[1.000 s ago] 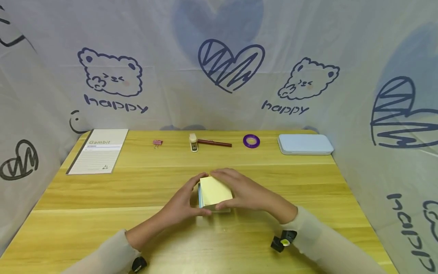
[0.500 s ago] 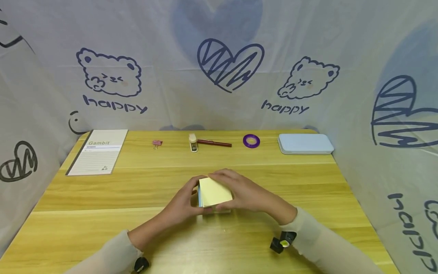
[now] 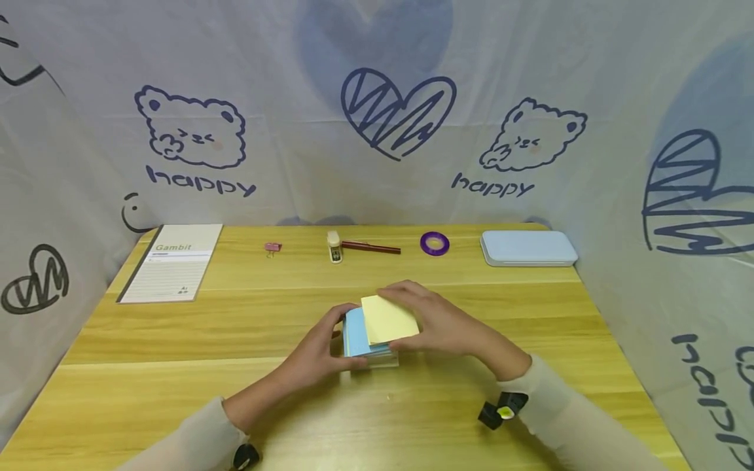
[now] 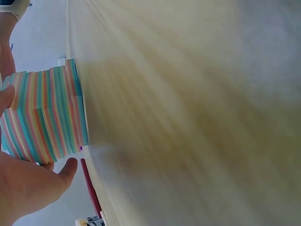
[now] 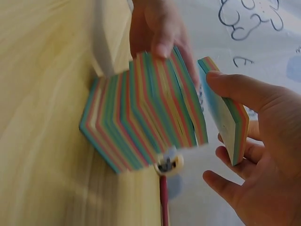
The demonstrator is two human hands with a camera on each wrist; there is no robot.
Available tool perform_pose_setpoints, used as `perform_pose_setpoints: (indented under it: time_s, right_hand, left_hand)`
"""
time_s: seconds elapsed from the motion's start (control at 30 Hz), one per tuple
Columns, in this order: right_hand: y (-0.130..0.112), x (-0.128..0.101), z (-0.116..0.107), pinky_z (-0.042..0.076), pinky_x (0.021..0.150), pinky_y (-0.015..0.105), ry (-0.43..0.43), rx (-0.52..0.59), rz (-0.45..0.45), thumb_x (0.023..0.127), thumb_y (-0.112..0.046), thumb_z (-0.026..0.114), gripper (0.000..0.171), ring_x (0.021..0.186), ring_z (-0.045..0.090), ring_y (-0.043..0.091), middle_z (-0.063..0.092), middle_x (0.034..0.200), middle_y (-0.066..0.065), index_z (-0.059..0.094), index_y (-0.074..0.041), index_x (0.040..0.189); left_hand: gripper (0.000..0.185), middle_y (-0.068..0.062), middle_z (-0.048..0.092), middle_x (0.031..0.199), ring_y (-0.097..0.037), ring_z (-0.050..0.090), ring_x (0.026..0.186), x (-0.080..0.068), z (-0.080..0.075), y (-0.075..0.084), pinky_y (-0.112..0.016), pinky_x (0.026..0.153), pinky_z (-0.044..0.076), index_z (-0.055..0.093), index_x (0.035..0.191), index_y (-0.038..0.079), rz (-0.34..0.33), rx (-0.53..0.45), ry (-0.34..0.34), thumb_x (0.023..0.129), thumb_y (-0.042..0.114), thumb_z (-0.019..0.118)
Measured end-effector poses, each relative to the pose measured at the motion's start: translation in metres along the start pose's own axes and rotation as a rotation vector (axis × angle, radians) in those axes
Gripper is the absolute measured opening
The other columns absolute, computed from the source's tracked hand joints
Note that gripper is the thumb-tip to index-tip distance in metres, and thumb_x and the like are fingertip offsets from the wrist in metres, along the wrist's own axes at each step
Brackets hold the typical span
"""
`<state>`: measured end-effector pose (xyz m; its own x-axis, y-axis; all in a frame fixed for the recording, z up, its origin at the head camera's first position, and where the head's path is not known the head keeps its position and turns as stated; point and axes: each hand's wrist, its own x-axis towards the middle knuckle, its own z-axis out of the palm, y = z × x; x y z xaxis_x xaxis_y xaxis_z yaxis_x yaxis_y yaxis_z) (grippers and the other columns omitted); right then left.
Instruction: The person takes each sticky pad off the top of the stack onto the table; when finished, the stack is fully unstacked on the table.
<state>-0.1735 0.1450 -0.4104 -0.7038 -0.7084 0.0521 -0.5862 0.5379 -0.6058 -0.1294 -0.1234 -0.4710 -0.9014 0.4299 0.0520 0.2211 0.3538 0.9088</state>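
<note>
Note block [image 3: 366, 340]: head view. One multicoloured paper block sits on the table [image 3: 177, 366] near its centre, well apart from all four edges, with bare wood on every side. The left hand [image 3: 321, 350] grips the block's left side with curled fingers. The right hand [image 3: 436, 324] pinches one thin lifted slab [image 3: 389, 318], yellow face up, raised off the block and offset toward the right and far edge; the block's blue top layer shows beneath. Along the far edge lie one notepad [image 3: 172, 263] near the far-left corner, one pink binder clip [image 3: 272, 247], one glue stick [image 3: 334, 246], one dark red pen [image 3: 371, 247] with its long axis parallel to the far edge, one purple tape roll [image 3: 434, 243], and one pale blue case [image 3: 527, 248] near the far-right corner.

Left wrist view. The note block [image 4: 47, 115] stands flat on the table [image 4: 188, 108], striped side facing the camera. The left hand [image 4: 23, 188] touches its side with the thumb; the other fingers are out of frame.

Right wrist view. The note block [image 5: 141, 122] rests on the table [image 5: 42, 94], with the left hand [image 5: 157, 28] on its far side. The right hand [image 5: 263, 136] pinches the lifted slab [image 5: 225, 117], tilted and apart from the block. The square block shows no clear long axis.
</note>
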Motion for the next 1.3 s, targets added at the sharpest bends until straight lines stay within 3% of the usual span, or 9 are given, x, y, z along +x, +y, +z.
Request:
perform_pose_setpoints:
  time_s: [0.27,0.57,0.7,0.9,1.07,1.3]
  right_hand:
    - [0.027,-0.010,-0.020,0.038,0.116,0.057,0.056,0.030,0.056,0.085,-0.034,0.087,0.087,0.143,0.044,0.034,0.047,0.155,0.009,0.043,-0.014,0.158]
    - [0.084,-0.007,-0.026,0.035,0.115,0.065,0.083,0.054,0.187,0.084,-0.028,0.087,0.090,0.145,0.039,0.041,0.041,0.158,0.015,0.040,-0.014,0.159]
    - [0.107,-0.003,-0.023,0.037,0.114,0.060,0.069,0.068,0.240,0.084,-0.026,0.087,0.090,0.140,0.044,0.038,0.041,0.158,0.014,0.039,-0.013,0.159]
    - [0.131,-0.001,-0.016,0.043,0.103,0.047,0.060,0.143,0.273,0.082,-0.019,0.088,0.089,0.119,0.053,0.031,0.045,0.153,0.017,0.041,-0.008,0.157]
    - [0.141,-0.001,-0.010,0.046,0.094,0.039,0.027,0.109,0.262,0.082,-0.020,0.088,0.088,0.108,0.055,0.027,0.046,0.151,0.019,0.041,-0.006,0.156]
    - [0.142,-0.001,-0.007,0.046,0.093,0.041,0.015,0.056,0.248,0.083,-0.022,0.087,0.089,0.108,0.055,0.028,0.041,0.156,0.021,0.041,-0.007,0.157]
  left_hand:
    - [0.087,-0.009,0.048,0.149,-0.030,0.044,0.140,0.000,0.001,0.001,-0.058,0.114,0.040,0.039,0.152,0.011,-0.011,-0.022,0.007,0.081,0.016,0.090]
    - [0.086,-0.010,0.049,0.148,-0.030,0.045,0.139,0.000,0.001,0.000,-0.057,0.113,0.042,0.039,0.152,0.010,-0.003,-0.013,0.009,0.082,0.016,0.090]
    - [0.087,-0.009,0.048,0.149,-0.029,0.044,0.140,0.000,0.001,0.000,-0.056,0.113,0.042,0.039,0.152,0.010,-0.004,-0.014,0.006,0.082,0.015,0.090]
    - [0.087,-0.008,0.047,0.150,-0.029,0.044,0.141,0.000,0.001,0.001,-0.056,0.114,0.042,0.038,0.152,0.010,-0.009,-0.027,-0.005,0.082,0.015,0.089]
    - [0.087,-0.010,0.047,0.150,-0.031,0.043,0.141,0.000,0.001,0.001,-0.057,0.113,0.042,0.037,0.152,0.009,0.001,-0.028,-0.015,0.083,0.016,0.089]
    - [0.087,-0.010,0.046,0.150,-0.030,0.043,0.140,0.000,0.000,0.001,-0.057,0.113,0.042,0.037,0.152,0.008,0.005,-0.033,-0.016,0.083,0.016,0.089]
